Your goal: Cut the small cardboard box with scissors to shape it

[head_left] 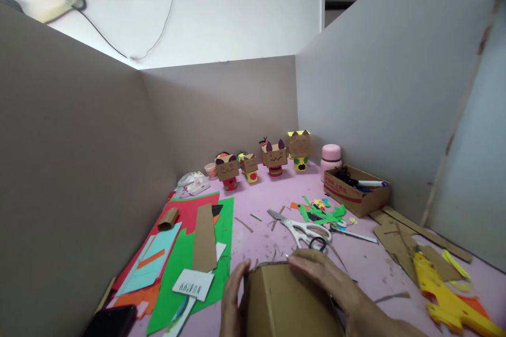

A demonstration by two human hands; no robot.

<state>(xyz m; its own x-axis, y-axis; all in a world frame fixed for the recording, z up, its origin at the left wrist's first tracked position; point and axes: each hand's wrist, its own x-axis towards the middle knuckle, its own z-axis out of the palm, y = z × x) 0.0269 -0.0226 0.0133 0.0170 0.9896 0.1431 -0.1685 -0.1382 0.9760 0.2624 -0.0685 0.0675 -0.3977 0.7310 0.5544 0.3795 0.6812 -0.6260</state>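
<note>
At the bottom middle of the head view I hold a folded piece of brown cardboard (292,300), with a crease running down its left part. My left hand (232,297) presses on its left side, fingers along the edge. Across the upper right edge lies my right hand (328,276), its fingertips near the cardboard's far edge. The cardboard's underside is hidden. Just beyond my right hand are white-handled scissors (302,230) and a black ring (317,244). Left of my left hand, a white printed card (193,284) rests on green paper (174,268).
Several cardboard-headed figures (274,157) stand at the back. To the right are a pink bottle (331,160), a cardboard box of pens (356,195), green paper scraps (324,214) and a yellow glue gun (443,289). A cardboard strip (204,237) and a phone (110,321) lie left. Grey partitions (221,100) enclose the table.
</note>
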